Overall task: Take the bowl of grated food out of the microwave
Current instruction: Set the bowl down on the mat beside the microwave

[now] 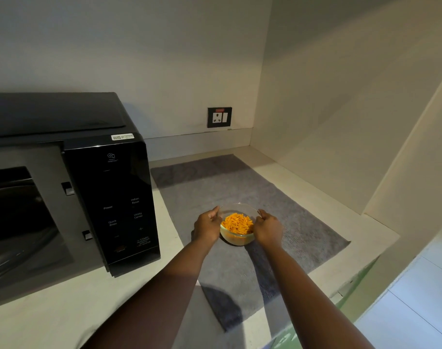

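A clear glass bowl (237,239) with orange grated food (238,223) sits over the grey mat (277,197), to the right of the microwave. My left hand (207,226) grips the bowl's left rim and my right hand (267,229) grips its right rim. Whether the bowl rests on the mat or hangs just above it, I cannot tell. The black microwave (114,197) stands at the left with its door open, and its dark cavity (15,222) shows a glass turntable.
The pale counter (63,306) carries the microwave and the mat. A wall socket (219,117) is on the back wall. A side wall closes the counter on the right, and the counter's front edge drops to a light floor (416,311) at the lower right.
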The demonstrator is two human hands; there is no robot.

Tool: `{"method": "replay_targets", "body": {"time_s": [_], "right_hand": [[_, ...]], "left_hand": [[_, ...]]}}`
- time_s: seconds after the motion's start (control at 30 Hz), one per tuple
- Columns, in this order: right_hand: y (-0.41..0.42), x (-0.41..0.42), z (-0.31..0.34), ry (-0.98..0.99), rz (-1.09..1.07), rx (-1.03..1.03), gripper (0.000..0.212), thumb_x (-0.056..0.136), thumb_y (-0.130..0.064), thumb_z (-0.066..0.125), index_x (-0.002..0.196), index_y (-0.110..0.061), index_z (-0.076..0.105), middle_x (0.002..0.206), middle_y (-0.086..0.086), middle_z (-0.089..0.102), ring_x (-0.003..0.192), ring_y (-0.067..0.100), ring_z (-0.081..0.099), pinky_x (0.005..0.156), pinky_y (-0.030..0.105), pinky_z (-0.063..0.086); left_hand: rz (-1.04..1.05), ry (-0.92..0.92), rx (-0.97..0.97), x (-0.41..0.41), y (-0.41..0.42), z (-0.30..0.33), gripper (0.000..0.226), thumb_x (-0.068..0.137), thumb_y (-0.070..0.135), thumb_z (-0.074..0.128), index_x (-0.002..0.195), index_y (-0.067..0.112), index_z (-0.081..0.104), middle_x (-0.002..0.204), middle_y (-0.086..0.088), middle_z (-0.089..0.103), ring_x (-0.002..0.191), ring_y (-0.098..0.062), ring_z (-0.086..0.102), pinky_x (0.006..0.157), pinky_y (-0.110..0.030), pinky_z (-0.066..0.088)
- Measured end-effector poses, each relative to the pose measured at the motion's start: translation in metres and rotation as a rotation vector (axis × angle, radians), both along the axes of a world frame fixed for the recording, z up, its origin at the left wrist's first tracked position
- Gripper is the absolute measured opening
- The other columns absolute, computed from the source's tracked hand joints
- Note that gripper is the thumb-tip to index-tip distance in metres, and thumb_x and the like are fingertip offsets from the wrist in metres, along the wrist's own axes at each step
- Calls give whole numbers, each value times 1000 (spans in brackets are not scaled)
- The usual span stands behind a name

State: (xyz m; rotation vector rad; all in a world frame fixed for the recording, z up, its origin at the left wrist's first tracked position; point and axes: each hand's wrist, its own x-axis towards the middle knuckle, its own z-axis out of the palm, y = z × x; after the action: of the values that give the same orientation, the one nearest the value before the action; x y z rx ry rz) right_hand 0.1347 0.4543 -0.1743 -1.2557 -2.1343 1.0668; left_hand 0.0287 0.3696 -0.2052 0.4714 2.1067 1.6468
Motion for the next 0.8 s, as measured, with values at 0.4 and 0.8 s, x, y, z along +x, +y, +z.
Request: {"method": "replay_targets", "body": {"time_s": [0.4, 0.8], "right_hand": [[-24, -18, 23, 271, -97, 196, 45, 92, -13, 43, 137, -9, 36, 144, 19, 41, 132, 34, 38, 108, 46, 34], [-118, -67, 96, 1051, -47, 418, 38, 81, 9, 39, 111, 2, 60, 104, 25, 64, 94, 27, 62, 83, 17, 44]], "left_hand": [[2, 344, -79, 2, -38, 44, 44, 97, 14, 41, 140, 11, 38, 144, -11, 47, 132, -24, 45, 108, -29, 35], [-2, 920, 34, 17, -140, 117, 43, 90, 4, 41, 132, 10, 51, 119, -14, 65, 107, -26, 62, 91, -33, 52]]}}
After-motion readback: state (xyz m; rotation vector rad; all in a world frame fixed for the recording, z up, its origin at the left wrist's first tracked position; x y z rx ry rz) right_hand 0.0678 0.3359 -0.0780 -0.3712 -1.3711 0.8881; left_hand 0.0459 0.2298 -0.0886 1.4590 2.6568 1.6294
